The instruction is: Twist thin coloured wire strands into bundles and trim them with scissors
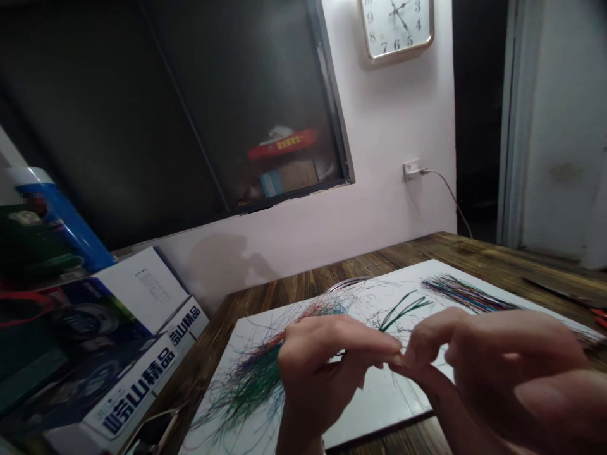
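Observation:
My left hand (320, 363) and my right hand (512, 363) meet low in the view, thumbs and fingertips pinched close together. Whatever lies between the fingertips is too small to make out. Just behind them shows a dark green forked strand (404, 309); I cannot tell whether it is held or lies on the white board (379, 414) below. To the left of my left hand spreads a loose heap of thin green, red and blue wires (256, 373). A straighter bundle of coloured wires (467, 292) rests on the board, beyond my right hand.
The board lies on a brown wooden table (294, 291). Boxes with Chinese lettering (142, 385) stand at the left, with a blue cylindrical container (71, 215) above. A dark tool with a red part (598, 315) is at the right edge. A wall socket (411, 169) holds a plugged cable.

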Tool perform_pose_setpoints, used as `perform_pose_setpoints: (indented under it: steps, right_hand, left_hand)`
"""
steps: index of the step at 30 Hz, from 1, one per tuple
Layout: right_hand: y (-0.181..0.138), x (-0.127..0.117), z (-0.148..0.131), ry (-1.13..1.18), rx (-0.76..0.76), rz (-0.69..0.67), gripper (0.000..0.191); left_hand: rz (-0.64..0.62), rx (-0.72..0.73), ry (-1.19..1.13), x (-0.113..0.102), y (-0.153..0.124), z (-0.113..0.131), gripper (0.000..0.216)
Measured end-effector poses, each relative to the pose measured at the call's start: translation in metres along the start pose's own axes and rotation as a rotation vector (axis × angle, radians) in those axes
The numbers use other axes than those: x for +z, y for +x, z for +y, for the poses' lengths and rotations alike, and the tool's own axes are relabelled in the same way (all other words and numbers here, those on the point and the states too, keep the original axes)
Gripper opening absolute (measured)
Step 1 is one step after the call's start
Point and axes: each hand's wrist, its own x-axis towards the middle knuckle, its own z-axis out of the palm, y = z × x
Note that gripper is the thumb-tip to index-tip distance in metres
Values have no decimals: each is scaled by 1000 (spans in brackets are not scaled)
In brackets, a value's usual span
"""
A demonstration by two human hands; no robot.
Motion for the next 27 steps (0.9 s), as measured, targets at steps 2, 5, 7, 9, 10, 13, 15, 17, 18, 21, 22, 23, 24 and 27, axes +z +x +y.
perform_pose_setpoints:
  steps: [2, 5, 7, 9, 10, 13, 15, 17, 18, 21, 22, 23, 24, 27]
  right_hand:
    - [5, 1, 2, -24, -37, -51, 31]
    - [12, 5, 2, -37, -85, -106, 37]
    - [14, 12, -2, -23, -58, -19, 39]
    - [13, 20, -8, -15, 38, 133, 43]
    - [13, 22, -11, -14, 79, 185, 44]
    - [13, 18, -13, -54, 78, 119, 41]
    - [16, 6, -8, -108, 14, -41, 41]
    - [20, -7, -3, -151, -57, -216, 40]
    - [22, -12, -1, -163, -71, -266, 40]
    - [25, -12, -3, -160, -55, -273, 41]
    - [26, -6, -6, -139, -50, -231, 41]
    - [26, 0, -9, -108, -39, -168, 42]
    - [25, 7, -12, -74, -33, -85, 43]
    - [24, 18, -17, -32, 7, 61, 48]
  left_hand:
    - [-8, 27, 56, 0, 1, 1, 14]
    - [-6, 48, 36, 1, 2, 1, 10]
    - [9, 55, 4, 2, 2, 0, 7]
    - [15, 53, -2, 2, 1, -1, 8]
    - [15, 53, 3, 1, 1, -1, 8]
    - [6, 52, 34, -2, 0, -1, 11]
    - [-5, 55, 57, -4, -2, 0, 11]
    - [-25, 58, 66, -5, -3, -1, 12]
    - [-30, 57, 64, -5, -4, -1, 12]
    - [-35, 46, 46, -4, -4, -2, 13]
    - [-31, 45, 41, -4, -4, -2, 13]
    - [-27, 47, 38, -3, -3, -2, 14]
    - [-24, 50, 36, -3, -2, -2, 14]
    - [-20, 69, 36, -3, -1, -2, 12]
